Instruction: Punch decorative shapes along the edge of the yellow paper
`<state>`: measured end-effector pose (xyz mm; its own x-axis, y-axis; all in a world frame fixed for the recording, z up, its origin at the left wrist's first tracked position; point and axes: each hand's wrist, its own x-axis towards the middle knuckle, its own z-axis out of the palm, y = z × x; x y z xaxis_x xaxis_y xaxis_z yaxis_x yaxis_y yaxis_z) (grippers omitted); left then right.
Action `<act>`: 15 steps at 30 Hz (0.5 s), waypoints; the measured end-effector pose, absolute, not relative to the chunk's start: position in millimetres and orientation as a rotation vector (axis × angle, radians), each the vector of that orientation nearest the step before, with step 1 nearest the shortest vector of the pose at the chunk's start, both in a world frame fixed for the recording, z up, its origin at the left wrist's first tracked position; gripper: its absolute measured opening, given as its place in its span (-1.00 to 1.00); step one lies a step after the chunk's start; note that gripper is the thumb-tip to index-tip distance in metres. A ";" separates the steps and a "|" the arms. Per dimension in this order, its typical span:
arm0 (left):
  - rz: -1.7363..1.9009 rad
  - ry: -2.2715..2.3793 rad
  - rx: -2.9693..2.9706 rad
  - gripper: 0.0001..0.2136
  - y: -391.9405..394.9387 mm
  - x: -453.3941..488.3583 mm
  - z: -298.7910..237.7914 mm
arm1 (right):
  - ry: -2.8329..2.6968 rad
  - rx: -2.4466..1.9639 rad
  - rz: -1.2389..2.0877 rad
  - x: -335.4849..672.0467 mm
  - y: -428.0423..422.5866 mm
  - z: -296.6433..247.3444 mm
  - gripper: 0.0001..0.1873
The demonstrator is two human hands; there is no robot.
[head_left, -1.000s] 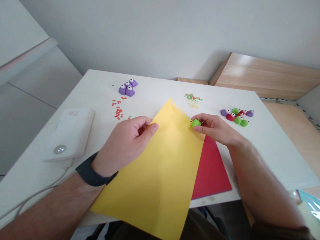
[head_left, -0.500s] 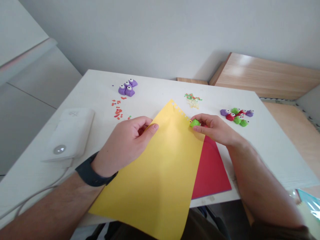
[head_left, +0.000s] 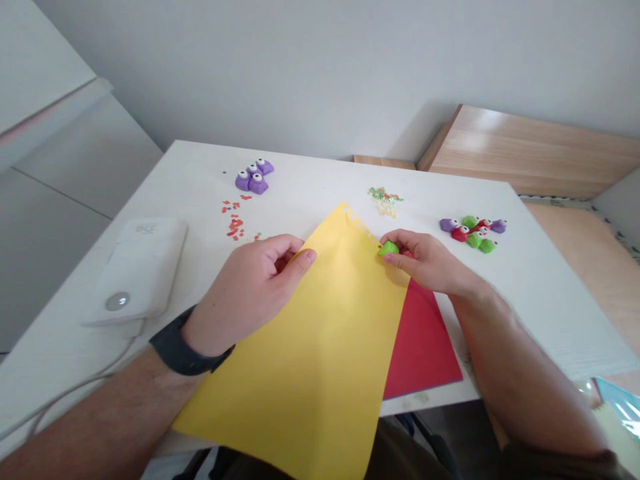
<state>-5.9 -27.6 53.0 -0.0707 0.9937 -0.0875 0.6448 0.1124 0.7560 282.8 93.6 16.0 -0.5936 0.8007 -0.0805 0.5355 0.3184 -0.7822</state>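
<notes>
Fingers of the right hand point(head_left: 425, 261) are closed around a small green object point(head_left: 389, 249), which sits between thumb and fingertips at the notched upper-right edge of a yellow sheet point(head_left: 310, 353). The left hand point(head_left: 255, 287) grips the sheet's left edge, thumb on top and other fingers curled. Red paper point(head_left: 425, 340) shows partly beneath it, on a white table point(head_left: 525, 300)

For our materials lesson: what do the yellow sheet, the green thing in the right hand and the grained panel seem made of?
Yellow sheet: paper or thin card, matte; it curves and has a notched edge.
Green thing: probably plastic, slightly glossy; bright, even colour, partly hidden by the right hand.
Grained panel: wood or laminate, satin; grain streaks, soft highlight.
</notes>
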 end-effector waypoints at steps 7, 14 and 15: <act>0.710 1.794 1.592 -0.71 -27.3 -5.4 53.9 | -2.314 -1.221 1.048 278.2 89.9 19.5 -0.79; 0.715 1.778 1.601 -0.71 -27.0 -6.5 51.2 | -2.338 -1.232 0.972 275.9 89.8 20.9 -0.80; 0.714 1.777 1.599 -0.71 -27.1 -6.6 51.2 | -2.344 -1.228 0.969 275.5 89.9 20.7 -0.81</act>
